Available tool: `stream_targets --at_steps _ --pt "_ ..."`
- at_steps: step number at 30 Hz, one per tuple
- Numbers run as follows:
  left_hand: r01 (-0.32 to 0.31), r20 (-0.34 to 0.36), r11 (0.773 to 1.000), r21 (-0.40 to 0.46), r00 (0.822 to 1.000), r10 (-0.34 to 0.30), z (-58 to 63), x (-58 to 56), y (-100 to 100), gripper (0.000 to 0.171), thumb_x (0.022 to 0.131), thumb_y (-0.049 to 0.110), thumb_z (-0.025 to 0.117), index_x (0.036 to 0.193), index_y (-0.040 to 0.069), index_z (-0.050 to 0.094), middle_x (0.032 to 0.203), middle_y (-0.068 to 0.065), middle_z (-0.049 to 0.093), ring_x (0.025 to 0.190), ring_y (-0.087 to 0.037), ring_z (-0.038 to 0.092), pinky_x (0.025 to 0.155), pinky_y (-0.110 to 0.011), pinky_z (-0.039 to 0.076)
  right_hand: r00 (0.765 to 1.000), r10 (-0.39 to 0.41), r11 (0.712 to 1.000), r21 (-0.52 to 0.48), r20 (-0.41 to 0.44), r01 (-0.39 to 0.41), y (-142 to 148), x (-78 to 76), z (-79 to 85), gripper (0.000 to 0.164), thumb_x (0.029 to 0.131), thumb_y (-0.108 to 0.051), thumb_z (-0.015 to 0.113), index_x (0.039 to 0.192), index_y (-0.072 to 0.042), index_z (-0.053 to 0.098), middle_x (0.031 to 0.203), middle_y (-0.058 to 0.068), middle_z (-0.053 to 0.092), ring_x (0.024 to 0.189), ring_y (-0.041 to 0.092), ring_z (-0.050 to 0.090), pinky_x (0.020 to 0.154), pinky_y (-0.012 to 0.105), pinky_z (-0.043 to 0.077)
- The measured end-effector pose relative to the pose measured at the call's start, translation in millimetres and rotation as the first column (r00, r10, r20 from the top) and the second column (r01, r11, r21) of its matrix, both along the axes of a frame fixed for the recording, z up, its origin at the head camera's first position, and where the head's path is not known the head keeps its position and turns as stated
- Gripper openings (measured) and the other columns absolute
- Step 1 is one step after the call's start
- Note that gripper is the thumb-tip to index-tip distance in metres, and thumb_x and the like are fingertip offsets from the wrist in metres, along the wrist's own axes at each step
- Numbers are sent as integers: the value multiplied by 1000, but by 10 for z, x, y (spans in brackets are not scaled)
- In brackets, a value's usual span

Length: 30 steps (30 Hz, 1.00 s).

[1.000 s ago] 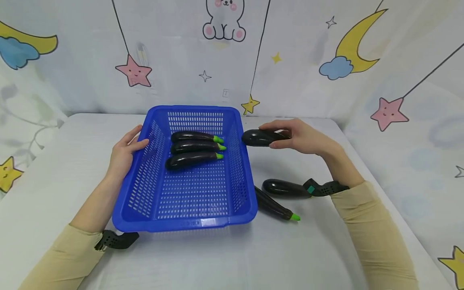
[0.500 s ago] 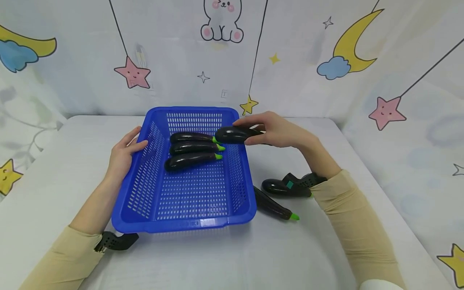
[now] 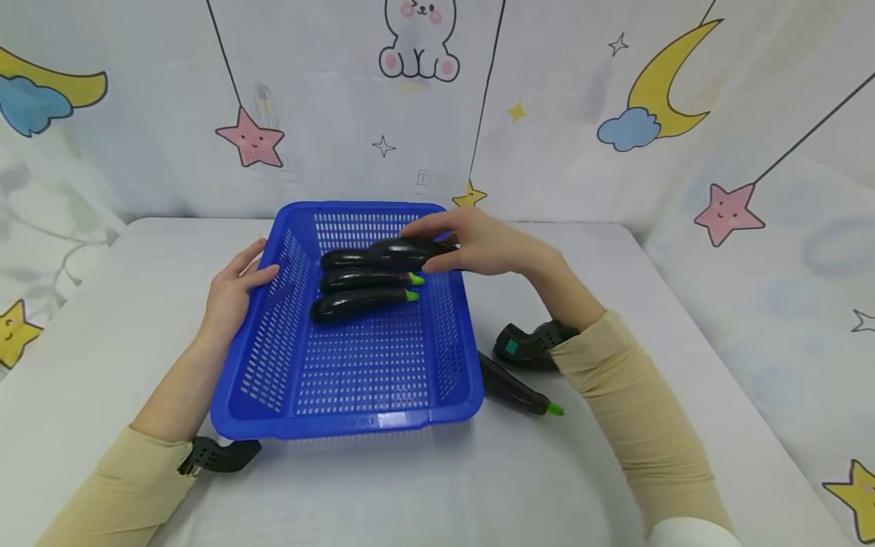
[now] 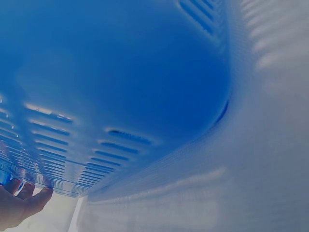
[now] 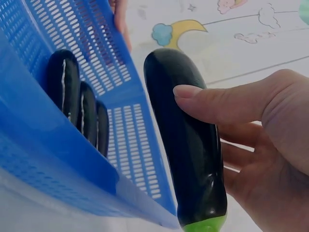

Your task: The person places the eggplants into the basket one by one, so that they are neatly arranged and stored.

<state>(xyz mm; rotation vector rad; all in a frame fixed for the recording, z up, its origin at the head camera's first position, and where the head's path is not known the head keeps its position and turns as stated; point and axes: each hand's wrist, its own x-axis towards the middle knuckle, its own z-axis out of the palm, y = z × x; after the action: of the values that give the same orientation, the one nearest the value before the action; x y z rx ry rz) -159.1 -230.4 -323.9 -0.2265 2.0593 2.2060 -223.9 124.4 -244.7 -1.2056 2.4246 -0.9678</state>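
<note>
My right hand (image 3: 478,241) holds a dark purple, nearly black eggplant (image 3: 403,251) over the far right part of the blue plastic basket (image 3: 345,419). In the right wrist view the thumb lies across this eggplant (image 5: 186,140), fingers behind it, with its green stem end lowest. Three more eggplants lie side by side inside the basket; the nearest eggplant (image 3: 362,303) and the middle eggplant (image 3: 365,279) show fully, while the farthest eggplant (image 3: 342,259) is partly hidden by the held one. At the basket's left side, my left hand (image 3: 230,292) grips the rim, thumb over it.
Right of the basket, an eggplant with a bright green stem (image 3: 516,389) lies on the white table (image 3: 410,494). Another eggplant (image 3: 526,353) beside it is partly covered by the right wrist's black camera strap (image 3: 550,334). A cartoon-printed curtain (image 3: 328,99) stands behind the table.
My right hand has carried the eggplant leftward, from beside the basket's right rim to over the eggplants inside. The left hand and basket have stayed in place.
</note>
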Motion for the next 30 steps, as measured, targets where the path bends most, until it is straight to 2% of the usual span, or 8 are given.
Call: stream_targets --at_steps 9,16,21,25,30 --pt "0 -11 1000 4 1000 0 -3 5 1 69 100 31 61 160 28 25 167 -6 18 150 -32 26 80 -9 51 999 16 1000 8 35 -16 -101 0 -15 45 94 -11 69 138 -12 60 133 1 63 117 15 60 104 34 49" --pt "2 -10 1000 5 1000 -2 -3 9 -5 70 100 31 61 160 28 25 167 -5 18 150 -32 25 79 -9 51 999 39 998 41 -13 -38 -207 2 -26 46 94 -14 70 139 -13 60 135 0 63 118 13 58 103 33 47" --pt "2 -9 1000 25 1000 -2 -4 10 1 70 100 31 60 160 29 24 167 -5 18 150 -32 26 81 -11 52 998 60 997 39 -4 -60 -314 4 -33 45 95 -12 69 139 -11 60 135 2 63 119 15 58 103 32 48" --pt "-3 -10 998 56 1000 4 -8 10 4 70 100 29 61 160 28 25 167 -6 20 146 -25 36 82 -12 52 998 67 997 43 5 -67 -418 14 -38 45 94 -11 69 138 -10 60 136 3 62 121 15 58 103 30 49" --pt "-9 -12 997 71 1000 10 -9 10 -5 70 99 27 63 159 27 27 166 -8 21 129 -14 51 83 -12 53 997 81 996 41 16 -82 -551 32 -33 46 94 -11 70 139 -10 59 137 4 62 122 16 57 103 30 48"
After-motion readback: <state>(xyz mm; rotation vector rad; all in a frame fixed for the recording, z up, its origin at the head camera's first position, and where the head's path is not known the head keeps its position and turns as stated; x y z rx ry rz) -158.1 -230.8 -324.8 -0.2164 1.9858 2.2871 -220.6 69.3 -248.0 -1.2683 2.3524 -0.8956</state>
